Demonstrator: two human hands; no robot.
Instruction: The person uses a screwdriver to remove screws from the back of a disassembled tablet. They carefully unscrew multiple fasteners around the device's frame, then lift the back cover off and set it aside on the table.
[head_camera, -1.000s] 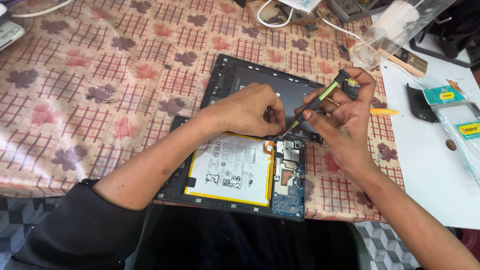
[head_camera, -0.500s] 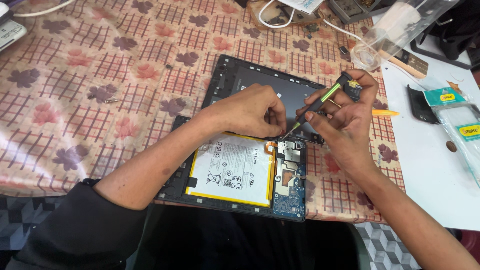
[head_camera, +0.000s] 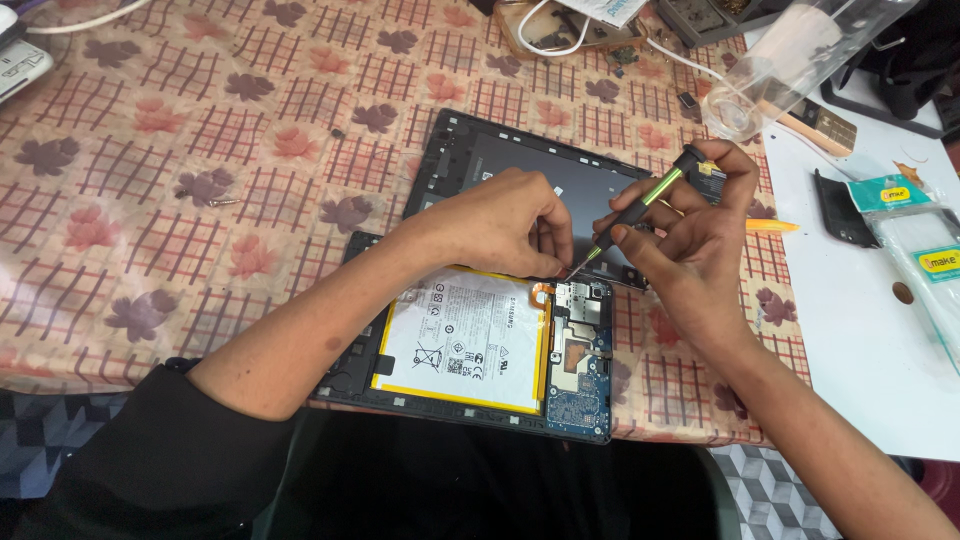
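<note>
An opened tablet (head_camera: 480, 345) lies at the table's near edge, showing its white battery with a yellow rim (head_camera: 462, 338) and a blue circuit board (head_camera: 578, 372). My left hand (head_camera: 505, 225) rests with closed fingers pinched at the top edge of the tablet, by the board; what it pinches is hidden. In my right hand (head_camera: 690, 235) I hold a black and green screwdriver (head_camera: 640, 205), its tip down on the board's upper corner. The tablet's dark back cover (head_camera: 560, 175) lies just behind both hands.
A floral checked tablecloth (head_camera: 200, 150) covers the table. A white sheet (head_camera: 860, 330) on the right carries packaged parts (head_camera: 915, 240) and a small black piece (head_camera: 838, 210). A clear plastic bag (head_camera: 790, 60), cables and tools sit at the far edge. A loose screw (head_camera: 225, 201) lies left.
Both hands stay on the tablet's top edge. The screwdriver holds nearly the same tilt, with only slight finger movement.
</note>
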